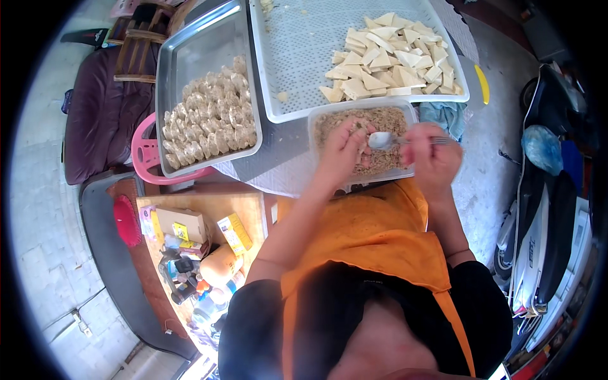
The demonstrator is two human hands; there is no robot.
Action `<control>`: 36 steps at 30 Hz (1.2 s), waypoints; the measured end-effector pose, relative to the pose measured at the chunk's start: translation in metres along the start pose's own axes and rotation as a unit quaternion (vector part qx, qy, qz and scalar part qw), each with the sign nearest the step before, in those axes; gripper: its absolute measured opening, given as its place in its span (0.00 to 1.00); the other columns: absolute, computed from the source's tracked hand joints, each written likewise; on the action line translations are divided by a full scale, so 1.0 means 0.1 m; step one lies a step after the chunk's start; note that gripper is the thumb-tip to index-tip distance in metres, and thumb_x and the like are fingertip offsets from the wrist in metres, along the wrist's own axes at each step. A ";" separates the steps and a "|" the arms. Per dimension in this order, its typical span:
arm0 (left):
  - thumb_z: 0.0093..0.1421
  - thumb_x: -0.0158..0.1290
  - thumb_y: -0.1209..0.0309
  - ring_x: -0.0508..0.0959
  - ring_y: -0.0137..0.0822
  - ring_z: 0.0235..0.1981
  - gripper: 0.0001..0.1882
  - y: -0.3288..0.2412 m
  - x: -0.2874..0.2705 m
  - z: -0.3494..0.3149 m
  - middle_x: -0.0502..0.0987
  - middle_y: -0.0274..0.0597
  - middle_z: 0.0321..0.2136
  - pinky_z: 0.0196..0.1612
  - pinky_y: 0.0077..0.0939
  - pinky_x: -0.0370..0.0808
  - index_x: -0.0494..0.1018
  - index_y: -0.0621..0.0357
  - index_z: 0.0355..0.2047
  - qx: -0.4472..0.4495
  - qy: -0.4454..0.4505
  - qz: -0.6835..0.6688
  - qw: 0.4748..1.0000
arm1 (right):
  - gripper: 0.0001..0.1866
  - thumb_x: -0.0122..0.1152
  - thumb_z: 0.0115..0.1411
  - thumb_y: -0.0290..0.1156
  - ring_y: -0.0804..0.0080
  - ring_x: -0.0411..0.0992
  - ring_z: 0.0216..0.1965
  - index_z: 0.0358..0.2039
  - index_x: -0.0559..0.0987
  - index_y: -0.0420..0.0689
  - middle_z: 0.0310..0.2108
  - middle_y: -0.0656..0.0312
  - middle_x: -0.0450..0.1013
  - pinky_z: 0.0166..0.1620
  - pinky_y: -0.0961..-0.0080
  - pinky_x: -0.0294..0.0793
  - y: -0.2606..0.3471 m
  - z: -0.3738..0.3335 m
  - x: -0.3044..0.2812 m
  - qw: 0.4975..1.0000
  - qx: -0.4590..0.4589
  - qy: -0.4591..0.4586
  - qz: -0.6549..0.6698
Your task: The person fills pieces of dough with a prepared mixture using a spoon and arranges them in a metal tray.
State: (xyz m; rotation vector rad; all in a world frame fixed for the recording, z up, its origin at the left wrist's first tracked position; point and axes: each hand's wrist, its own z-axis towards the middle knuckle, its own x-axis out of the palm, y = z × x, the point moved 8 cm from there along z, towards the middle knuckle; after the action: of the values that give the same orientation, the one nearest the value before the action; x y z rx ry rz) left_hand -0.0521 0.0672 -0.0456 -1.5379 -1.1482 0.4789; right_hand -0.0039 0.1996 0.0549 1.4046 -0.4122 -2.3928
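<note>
Worktable: a pale, patterned tabletop [256, 176] in a cluttered room, with a wooden side unit [253, 206] at 7 o'clock.
Right hand [434, 158]: closed around the handle of a spoon [380, 140].
Left hand [342, 149]: fingers curled inward; a small coated piece seems to sit there, but I cannot tell how firmly it is gripped.
Spoon line: long axis about 9 to 3 o'clock, its bowl at 3 o'clock from the left hand, just beside those fingertips.
Mince tub: a clear plastic tub [311, 136] of brown mince [392, 117], beneath both hands.
Tofu-like triangles [386, 57]: piled in a white perforated tray [297, 63], at 1 o'clock from the left hand.
Filled pieces [209, 114]: rowed in a metal tray [196, 54], between 9 and 10 o'clock.
Hidden: part of the handle, inside the fist; mince under the hands.
Unclear: whether bowl and fingers touch.
</note>
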 end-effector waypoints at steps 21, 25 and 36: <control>0.68 0.32 0.54 0.67 0.27 0.19 0.23 0.11 -0.23 0.04 0.71 0.37 0.22 0.19 0.20 0.65 0.72 0.58 0.33 0.003 -0.070 -0.180 0.981 | 0.11 0.47 0.65 0.32 0.80 0.70 0.19 0.34 0.74 0.38 0.21 0.62 0.72 0.23 0.85 0.71 -0.55 -0.15 0.29 0.970 0.134 -0.006 0.202; 0.67 0.36 0.55 0.61 0.26 0.12 0.24 0.08 -0.12 0.01 0.64 0.31 0.13 0.13 0.18 0.56 0.66 0.56 0.20 -0.060 -0.016 -0.178 0.982 | 0.10 0.48 0.65 0.31 0.81 0.70 0.19 0.33 0.75 0.39 0.21 0.63 0.72 0.23 0.86 0.71 -0.68 -0.31 0.47 0.946 0.177 0.000 0.272; 0.68 0.37 0.56 0.59 0.25 0.06 0.25 -0.11 -0.06 -0.04 0.64 0.36 0.09 0.09 0.15 0.54 0.66 0.59 0.18 0.045 -0.014 -0.147 0.988 | 0.11 0.49 0.64 0.31 0.83 0.70 0.20 0.33 0.76 0.38 0.21 0.65 0.72 0.24 0.87 0.71 -0.43 -0.33 0.61 0.973 0.113 0.068 0.190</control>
State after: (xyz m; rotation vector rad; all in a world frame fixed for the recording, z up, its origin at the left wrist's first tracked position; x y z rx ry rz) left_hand -0.0558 0.0590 -0.0360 -1.2602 -1.3327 0.3488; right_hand -0.0086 0.2099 -0.0256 1.4199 -0.8554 -1.9767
